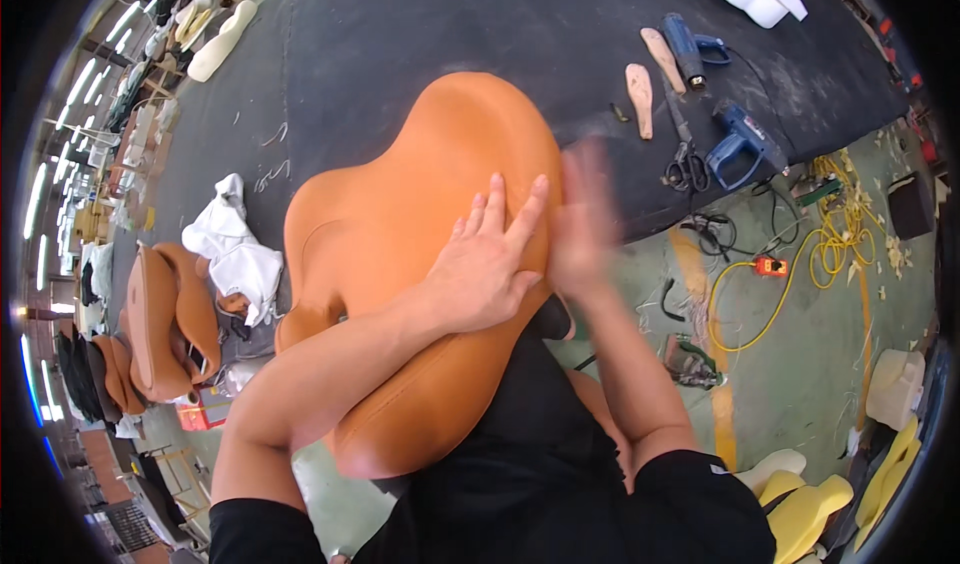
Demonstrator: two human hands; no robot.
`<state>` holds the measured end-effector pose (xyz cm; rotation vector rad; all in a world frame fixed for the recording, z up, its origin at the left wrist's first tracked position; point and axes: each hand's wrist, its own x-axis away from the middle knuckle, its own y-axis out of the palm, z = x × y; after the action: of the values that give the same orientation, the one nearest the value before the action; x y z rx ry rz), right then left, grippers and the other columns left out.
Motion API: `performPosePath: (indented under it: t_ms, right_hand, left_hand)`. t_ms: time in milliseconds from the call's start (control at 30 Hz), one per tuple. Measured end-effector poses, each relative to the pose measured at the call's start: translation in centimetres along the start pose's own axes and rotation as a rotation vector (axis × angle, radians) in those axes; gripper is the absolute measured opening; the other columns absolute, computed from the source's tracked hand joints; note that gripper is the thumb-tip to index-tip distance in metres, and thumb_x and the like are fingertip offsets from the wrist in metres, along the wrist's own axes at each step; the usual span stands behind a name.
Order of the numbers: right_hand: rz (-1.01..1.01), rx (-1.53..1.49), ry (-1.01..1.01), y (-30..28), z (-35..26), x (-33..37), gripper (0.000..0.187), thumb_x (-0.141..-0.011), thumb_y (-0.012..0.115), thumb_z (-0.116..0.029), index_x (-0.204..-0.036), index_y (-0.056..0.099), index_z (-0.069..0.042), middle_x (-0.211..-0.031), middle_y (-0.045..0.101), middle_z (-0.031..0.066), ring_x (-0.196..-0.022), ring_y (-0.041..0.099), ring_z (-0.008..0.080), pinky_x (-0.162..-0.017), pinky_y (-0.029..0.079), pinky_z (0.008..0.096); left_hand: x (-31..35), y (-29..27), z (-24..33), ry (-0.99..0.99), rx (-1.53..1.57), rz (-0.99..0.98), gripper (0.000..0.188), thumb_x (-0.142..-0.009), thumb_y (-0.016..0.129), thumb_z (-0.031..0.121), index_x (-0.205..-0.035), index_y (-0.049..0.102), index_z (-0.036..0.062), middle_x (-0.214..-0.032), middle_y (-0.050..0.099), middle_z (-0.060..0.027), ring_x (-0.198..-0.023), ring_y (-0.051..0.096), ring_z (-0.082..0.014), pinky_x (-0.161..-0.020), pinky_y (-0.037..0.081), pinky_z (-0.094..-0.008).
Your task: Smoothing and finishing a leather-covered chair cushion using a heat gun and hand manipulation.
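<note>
A large curved seat part covered in orange-tan leather (400, 214) lies over the near edge of the dark worktable, its lower end reaching toward my lap. My left hand (487, 259) rests flat on its right half with the fingers spread, holding nothing. Along the right side of the part is my right hand (585, 219), smeared by motion, so its fingers cannot be made out. A stitched seam runs along the lower end of the cover, and an opening shows near its left side under my left forearm.
Two blue heat guns (742, 147), scissors (686, 164) and two wooden-handled tools (640, 101) lie on the dark table (340, 74) at right. White cloth (238, 244) and brown covered parts (165, 319) are at left. A yellow cable (740, 344) coils on the floor.
</note>
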<state>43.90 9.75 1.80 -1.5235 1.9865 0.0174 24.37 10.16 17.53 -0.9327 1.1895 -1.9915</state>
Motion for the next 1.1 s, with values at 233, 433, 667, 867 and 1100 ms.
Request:
performPosePath:
  t_ms: [233, 433, 667, 867, 1100]
  right_hand:
    - [-0.268, 0.154, 0.417, -1.1, 2.5, 7.1, 0.041, -0.110, 0.055, -0.024, -0.128, 0.071, 0.009, -0.131, 0.071, 0.0298, -0.125, 0.068, 0.0443, -0.110, 0.052, 0.0462]
    - [-0.131, 0.103, 0.321, -1.9, 2.4, 5.5, 0.046, -0.110, 0.057, -0.029, -0.132, 0.069, 0.009, -0.136, 0.070, 0.0285, -0.129, 0.066, 0.0428, -0.113, 0.050, 0.0454]
    - [-0.135, 0.153, 0.366, -3.6, 2.6, 6.7, 0.046, -0.107, 0.063, -0.028, -0.131, 0.068, 0.011, -0.138, 0.068, 0.0290, -0.131, 0.065, 0.0428, -0.114, 0.049, 0.0454]
    - [-0.122, 0.164, 0.334, -4.3, 2.1, 7.5, 0.044, -0.108, 0.062, -0.026, -0.131, 0.068, 0.011, -0.137, 0.069, 0.0296, -0.130, 0.065, 0.0437, -0.113, 0.049, 0.0452]
    - [-0.019, -0.101, 0.306, -2.7, 1.4, 3.9, 0.054, -0.113, 0.054, -0.028, -0.152, 0.053, 0.009, -0.153, 0.059, 0.0283, -0.144, 0.056, 0.0387, -0.121, 0.041, 0.0431]
  left_hand:
    - [0.9, -1.2, 1.5, -0.074, -0.149, -0.157, 0.110, -0.094, 0.076, 0.017, -0.175, 0.001, 0.0190, -0.171, 0.007, -0.0449, -0.154, 0.026, -0.0651, -0.121, 0.037, -0.0650]
    - [3.2, -1.5, 5.1, -0.002, -0.159, -0.093, 0.098, -0.092, 0.081, 0.030, -0.170, 0.027, 0.0101, -0.167, 0.008, -0.0500, -0.157, 0.012, -0.0672, -0.123, 0.026, -0.0722]
    - [7.1, -7.5, 5.7, 0.520, 0.458, -0.321, 0.072, -0.096, 0.077, 0.030, -0.159, 0.050, 0.0089, -0.165, 0.045, -0.0230, -0.153, 0.043, -0.0406, -0.120, 0.033, -0.0617]
    - [6.0, -6.1, -4.8, 0.046, 0.496, -0.013, 0.111, -0.094, 0.080, 0.049, -0.171, 0.017, -0.0009, -0.176, 0.023, -0.0268, -0.166, 0.019, -0.0397, -0.130, 0.020, -0.0638]
    - [-0.4, -1.4, -0.2, -0.098, -0.034, -0.184, 0.144, -0.084, 0.082, 0.063, -0.164, -0.007, -0.0170, -0.174, 0.002, -0.0400, -0.165, 0.005, -0.0501, -0.129, 0.016, -0.0676]
